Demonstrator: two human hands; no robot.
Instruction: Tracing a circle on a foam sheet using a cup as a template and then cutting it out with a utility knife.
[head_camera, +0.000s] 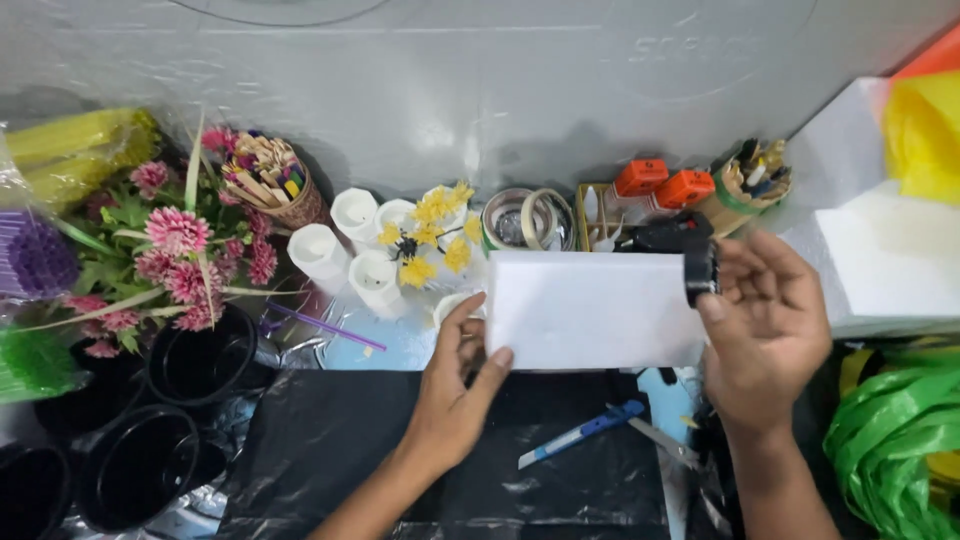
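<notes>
Both hands hold a white rectangular foam block above the desk's middle: the left hand pinches its left end, fingers curled. The right hand grips its right end together with a black tape roll, over black plastic sheeting.

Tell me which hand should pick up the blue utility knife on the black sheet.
Probably the left hand. It only steadies the white foam block by its left edge and looks nearer the blue utility knife. The right hand is busy gripping a black tape roll against the block's right end.
</notes>
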